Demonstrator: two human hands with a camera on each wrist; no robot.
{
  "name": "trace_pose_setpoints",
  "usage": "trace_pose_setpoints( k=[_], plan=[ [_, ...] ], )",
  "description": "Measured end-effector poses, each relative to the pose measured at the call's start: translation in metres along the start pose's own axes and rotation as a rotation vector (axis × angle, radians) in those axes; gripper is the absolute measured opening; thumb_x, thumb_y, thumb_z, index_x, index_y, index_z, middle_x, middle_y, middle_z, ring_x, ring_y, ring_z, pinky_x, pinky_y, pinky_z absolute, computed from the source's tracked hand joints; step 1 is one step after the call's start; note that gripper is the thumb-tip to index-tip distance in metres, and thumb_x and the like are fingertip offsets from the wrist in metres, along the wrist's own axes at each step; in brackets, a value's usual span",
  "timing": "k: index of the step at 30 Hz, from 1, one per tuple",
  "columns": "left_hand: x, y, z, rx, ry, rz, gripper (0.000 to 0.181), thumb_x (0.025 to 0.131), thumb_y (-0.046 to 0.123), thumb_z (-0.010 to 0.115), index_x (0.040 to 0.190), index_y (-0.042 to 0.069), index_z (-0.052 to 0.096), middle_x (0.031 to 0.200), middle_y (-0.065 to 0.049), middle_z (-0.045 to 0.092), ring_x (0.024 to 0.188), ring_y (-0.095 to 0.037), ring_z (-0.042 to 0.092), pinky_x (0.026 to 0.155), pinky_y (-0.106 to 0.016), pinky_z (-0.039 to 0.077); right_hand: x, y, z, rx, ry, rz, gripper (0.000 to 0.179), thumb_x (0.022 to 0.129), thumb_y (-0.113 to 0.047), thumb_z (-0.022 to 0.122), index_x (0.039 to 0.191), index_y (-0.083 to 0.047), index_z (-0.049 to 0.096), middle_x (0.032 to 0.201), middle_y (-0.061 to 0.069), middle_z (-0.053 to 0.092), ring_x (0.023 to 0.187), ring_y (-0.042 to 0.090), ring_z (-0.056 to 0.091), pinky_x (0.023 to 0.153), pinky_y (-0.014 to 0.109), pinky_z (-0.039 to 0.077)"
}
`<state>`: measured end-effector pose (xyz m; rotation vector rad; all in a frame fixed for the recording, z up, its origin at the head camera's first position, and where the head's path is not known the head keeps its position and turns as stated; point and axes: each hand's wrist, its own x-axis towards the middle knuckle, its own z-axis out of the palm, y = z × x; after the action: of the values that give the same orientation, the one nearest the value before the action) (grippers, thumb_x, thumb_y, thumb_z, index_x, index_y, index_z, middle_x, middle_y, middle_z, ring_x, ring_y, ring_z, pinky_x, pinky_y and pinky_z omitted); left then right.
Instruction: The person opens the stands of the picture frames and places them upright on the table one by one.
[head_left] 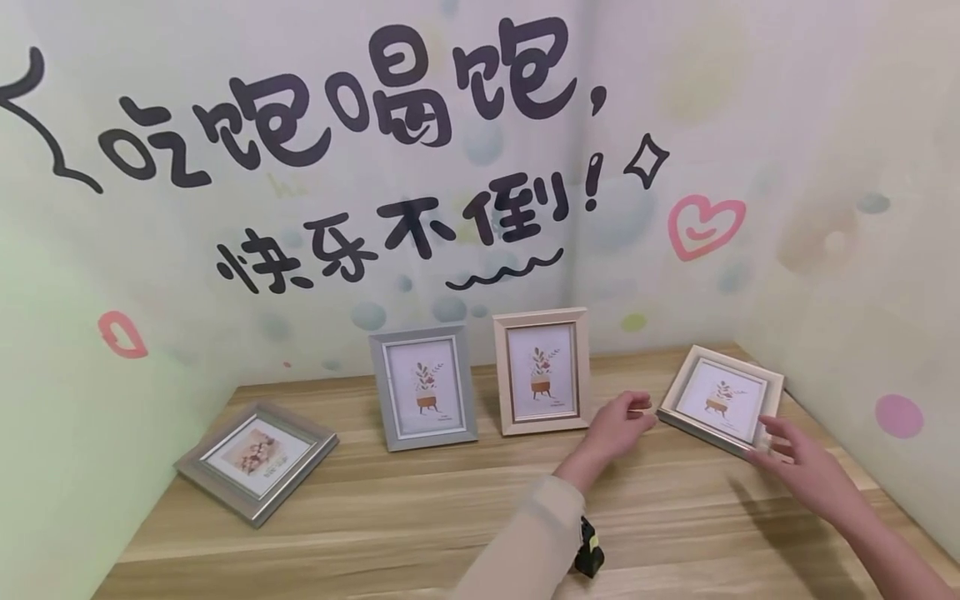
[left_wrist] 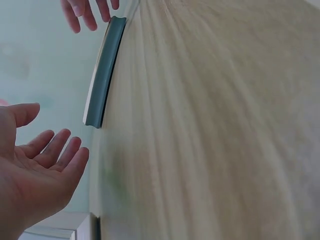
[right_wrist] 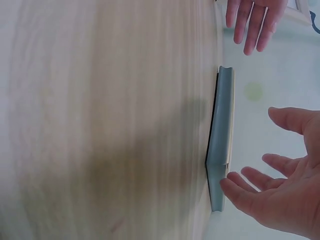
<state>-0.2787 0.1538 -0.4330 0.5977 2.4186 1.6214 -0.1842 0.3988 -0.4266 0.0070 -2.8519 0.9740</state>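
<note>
Both of your hands are released, with relaxed, slightly bent fingers, one on either side of the flat cream frame (head_left: 723, 400). That frame lies face up towards the far right of the wood-grain surface (head_left: 360, 542), turned at an angle, its picture of a potted plant showing.

Your left hand (head_left: 617, 427) is just beside the frame's left corner; the left wrist view shows a small gap between your fingers and its edge. Your right hand (head_left: 813, 475) is at the near right corner, its fingertips overlapping the frame's edge in the head view; you cannot tell from these views whether they touch it.

To the left of your left hand stand the upright cream frame (head_left: 543, 375) and, next to it, the blue-grey frame (head_left: 426, 390), both with a similar plant picture. Well apart at the far left, the silver-brown frame (head_left: 257, 461) lies face up. Behind them, the pale wall (head_left: 697, 308) carries black lettering (head_left: 411, 96) and a pink heart (head_left: 703, 232).
</note>
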Motion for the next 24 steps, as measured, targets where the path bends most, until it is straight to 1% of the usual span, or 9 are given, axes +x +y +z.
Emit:
trace_pose_setpoints(
  k=[8,11,12,14,16,18,19,21,24],
  plan=[
    [0.008,0.002,0.014,-0.016,0.002,-0.055,0.044,0.093,0.023,0.067,0.134,0.010,0.060,0.135,-0.001,0.065,0.121,-0.015,0.063,0.102,-0.019,0.049,-0.001,0.006,-0.003,0.029,-0.063,0.065,0.076,0.099,-0.019,0.059,0.140,0.029,0.016,0.136,0.056,0.026,0.120,0.072,0.037,0.091,0.065,0.049],
    [0.010,0.003,0.018,-0.016,0.001,-0.091,0.046,0.094,0.024,0.066,0.137,0.011,0.057,0.137,-0.001,0.063,0.124,-0.015,0.062,0.104,-0.020,0.047,0.000,0.007,-0.001,0.078,-0.070,0.066,0.074,0.099,-0.017,0.059,0.141,0.025,0.017,0.137,0.056,0.024,0.122,0.072,0.035,0.089,0.052,0.056],
    [0.010,0.003,0.019,-0.014,0.001,-0.097,0.047,0.095,0.024,0.065,0.139,0.010,0.056,0.138,-0.002,0.063,0.125,-0.016,0.061,0.106,-0.021,0.047,0.000,0.006,0.001,0.096,-0.064,0.058,0.071,0.098,-0.015,0.060,0.141,0.023,0.019,0.137,0.055,0.026,0.122,0.072,0.036,0.086,0.043,0.059],
    [0.010,0.004,0.021,-0.023,0.001,-0.105,0.050,0.096,0.023,0.062,0.142,0.008,0.051,0.140,-0.004,0.062,0.127,-0.016,0.060,0.108,-0.021,0.045,0.001,0.007,0.004,0.123,-0.051,0.027,0.062,0.097,-0.011,0.061,0.137,0.022,0.027,0.135,0.052,0.035,0.120,0.052,0.058,0.080,0.022,0.056],
    [0.011,0.004,0.022,-0.033,0.005,-0.104,0.050,0.097,0.021,0.059,0.144,0.007,0.048,0.140,-0.005,0.062,0.128,-0.017,0.060,0.110,-0.022,0.044,0.001,0.008,0.007,0.154,-0.041,-0.004,0.051,0.095,-0.007,0.062,0.130,0.021,0.037,0.125,0.040,0.054,0.109,0.020,0.069,0.075,0.009,0.048],
    [0.011,0.003,0.023,-0.042,0.014,-0.103,0.050,0.097,0.020,0.058,0.144,0.006,0.047,0.137,-0.006,0.064,0.127,-0.017,0.061,0.110,-0.022,0.044,0.002,0.009,0.009,0.174,-0.043,-0.019,0.042,0.095,-0.006,0.061,0.123,0.021,0.045,0.110,0.021,0.069,0.095,-0.009,0.060,0.072,0.004,0.043],
    [0.011,0.003,0.023,-0.047,0.020,-0.102,0.050,0.097,0.019,0.058,0.144,0.005,0.047,0.136,-0.007,0.065,0.125,-0.017,0.062,0.109,-0.022,0.045,0.003,0.009,0.010,0.181,-0.052,-0.017,0.040,0.096,-0.007,0.061,0.121,0.021,0.047,0.106,0.017,0.072,0.091,-0.019,0.051,0.072,0.004,0.044],
    [0.012,0.002,0.024,-0.057,0.037,-0.103,0.047,0.096,0.016,0.060,0.141,0.004,0.050,0.132,-0.007,0.067,0.122,-0.017,0.063,0.107,-0.021,0.046,0.003,0.008,0.009,0.182,-0.071,0.013,0.042,0.097,-0.011,0.059,0.121,0.023,0.049,0.107,0.016,0.072,0.089,-0.022,0.047,0.071,0.005,0.043],
    [0.013,0.000,0.024,-0.085,0.060,-0.099,0.044,0.094,0.011,0.063,0.136,0.003,0.056,0.126,-0.009,0.070,0.117,-0.017,0.066,0.102,-0.019,0.049,0.003,0.004,0.004,0.141,-0.097,0.076,0.052,0.099,-0.020,0.057,0.126,0.024,0.047,0.120,0.037,0.062,0.088,-0.024,0.041,0.071,0.006,0.042]
  ],
)
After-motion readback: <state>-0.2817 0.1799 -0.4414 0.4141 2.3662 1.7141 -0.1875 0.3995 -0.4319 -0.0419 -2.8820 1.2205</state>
